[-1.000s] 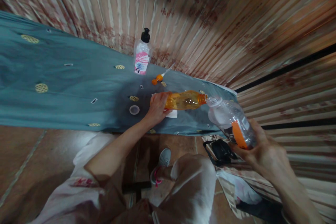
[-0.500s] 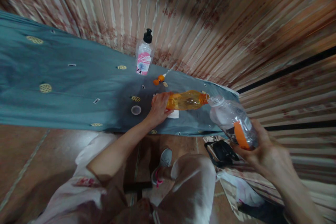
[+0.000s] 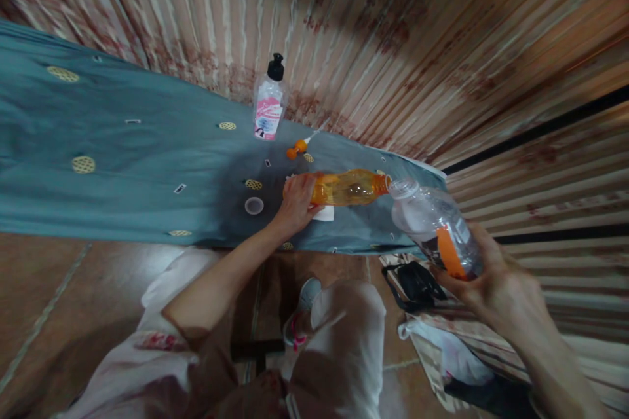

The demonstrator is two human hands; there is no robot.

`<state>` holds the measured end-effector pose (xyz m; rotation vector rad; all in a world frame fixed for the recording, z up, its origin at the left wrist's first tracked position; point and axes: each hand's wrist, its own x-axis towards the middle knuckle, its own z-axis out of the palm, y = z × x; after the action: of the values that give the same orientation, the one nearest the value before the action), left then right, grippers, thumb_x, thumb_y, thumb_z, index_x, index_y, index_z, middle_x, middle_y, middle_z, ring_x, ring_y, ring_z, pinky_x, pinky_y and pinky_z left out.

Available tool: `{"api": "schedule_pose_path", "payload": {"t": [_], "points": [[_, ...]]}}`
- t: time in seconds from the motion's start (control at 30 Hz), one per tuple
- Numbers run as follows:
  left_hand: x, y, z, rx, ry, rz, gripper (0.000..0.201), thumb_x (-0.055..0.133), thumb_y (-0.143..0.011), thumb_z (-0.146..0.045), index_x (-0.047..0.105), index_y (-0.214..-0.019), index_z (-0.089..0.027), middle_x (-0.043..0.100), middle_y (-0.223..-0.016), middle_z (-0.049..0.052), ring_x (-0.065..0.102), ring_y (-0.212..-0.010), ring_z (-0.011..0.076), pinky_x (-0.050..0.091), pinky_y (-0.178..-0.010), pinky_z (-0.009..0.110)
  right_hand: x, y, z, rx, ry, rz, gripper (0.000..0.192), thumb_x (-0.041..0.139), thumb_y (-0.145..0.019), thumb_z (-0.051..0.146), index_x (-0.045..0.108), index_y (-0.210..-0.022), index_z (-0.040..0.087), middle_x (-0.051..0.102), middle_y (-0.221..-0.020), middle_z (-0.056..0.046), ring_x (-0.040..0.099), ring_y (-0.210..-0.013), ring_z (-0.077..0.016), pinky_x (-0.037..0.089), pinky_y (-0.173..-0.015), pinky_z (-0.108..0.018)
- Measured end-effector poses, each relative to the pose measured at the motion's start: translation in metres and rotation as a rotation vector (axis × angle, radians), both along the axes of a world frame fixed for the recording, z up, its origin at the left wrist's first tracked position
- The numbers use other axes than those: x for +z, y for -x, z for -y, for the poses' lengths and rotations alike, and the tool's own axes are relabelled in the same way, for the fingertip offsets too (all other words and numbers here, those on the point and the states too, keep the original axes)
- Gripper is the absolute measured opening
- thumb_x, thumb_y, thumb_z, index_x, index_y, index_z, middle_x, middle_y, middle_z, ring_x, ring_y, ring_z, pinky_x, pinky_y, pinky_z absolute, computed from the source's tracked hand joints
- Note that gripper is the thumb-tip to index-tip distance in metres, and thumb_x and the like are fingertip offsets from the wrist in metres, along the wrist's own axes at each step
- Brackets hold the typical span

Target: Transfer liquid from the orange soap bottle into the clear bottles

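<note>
The orange bottle (image 3: 350, 188) lies tipped on its side above the blue-green cloth (image 3: 122, 163), its base gripped in the closed left hand (image 3: 296, 201) and its open neck pointing right, mouth to mouth with the clear bottle (image 3: 435, 228). The right hand (image 3: 496, 281) is wrapped around the lower part of that clear bottle, which carries an orange label and is held tilted in the air, just off the cloth's right end. Both bottles are uncapped. A pale round lid (image 3: 254, 205) lies on the cloth just left of the left hand, and a small orange cap (image 3: 296, 148) lies farther back, near a pump bottle (image 3: 269, 102) standing by the corrugated wall (image 3: 393, 26). The two mouths meet, so the transfer looks under way; whether liquid is flowing, and in which direction, cannot be made out. Neither bottle has been closed.
</note>
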<state>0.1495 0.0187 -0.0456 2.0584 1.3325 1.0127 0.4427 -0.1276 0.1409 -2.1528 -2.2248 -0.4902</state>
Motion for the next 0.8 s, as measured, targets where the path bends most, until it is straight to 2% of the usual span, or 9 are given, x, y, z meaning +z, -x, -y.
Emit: {"api": "schedule_pose_path", "payload": {"t": [0.2,0.5,0.7,0.8], "points": [[-0.0039,-0.0008,0.0,-0.003,-0.029,0.027,0.065,0.069,-0.089,-0.035,0.046,-0.148,-0.019,0.059,-0.142,0.016,0.051,-0.133,0.0344,0.036,-0.118,0.053,0.0009,-0.003,0.0013,0.018,-0.023,-0.023,0.08,0.055,-0.084,0.065,0.055,-0.142,0.011,0.076,-0.102,-0.019,0.073,-0.078,-0.0348,0.055,-0.06,-0.043],[-0.003,-0.0024,-0.0014,-0.009,-0.029,0.038,0.064,0.071,-0.088,-0.034,0.047,-0.146,-0.02,0.06,-0.141,0.016,0.053,-0.132,0.0337,0.039,-0.117,0.055,0.0033,0.003,0.004,-0.056,0.021,-0.03,0.078,0.057,-0.084,0.062,0.052,-0.146,0.013,0.076,-0.102,-0.02,0.073,-0.083,-0.0387,0.057,-0.063,-0.047],[-0.0047,-0.0038,-0.0011,0.0,-0.044,0.029,0.066,0.072,-0.087,-0.032,0.047,-0.147,-0.017,0.06,-0.141,0.018,0.053,-0.132,0.0348,0.037,-0.117,0.056,0.0026,0.0021,0.0037,-0.055,0.008,-0.027,0.082,0.054,-0.084,0.065,0.053,-0.144,0.01,0.075,-0.098,-0.02,0.072,-0.077,-0.0382,0.055,-0.058,-0.046],[-0.005,-0.004,-0.001,-0.002,-0.051,0.038,0.064,0.071,-0.088,-0.033,0.047,-0.146,-0.019,0.061,-0.14,0.017,0.054,-0.132,0.0348,0.039,-0.116,0.057,0.0027,0.0022,0.0043,-0.051,0.004,-0.024,0.081,0.054,-0.085,0.064,0.053,-0.145,0.01,0.075,-0.1,-0.021,0.072,-0.077,-0.0381,0.055,-0.058,-0.046]]}}
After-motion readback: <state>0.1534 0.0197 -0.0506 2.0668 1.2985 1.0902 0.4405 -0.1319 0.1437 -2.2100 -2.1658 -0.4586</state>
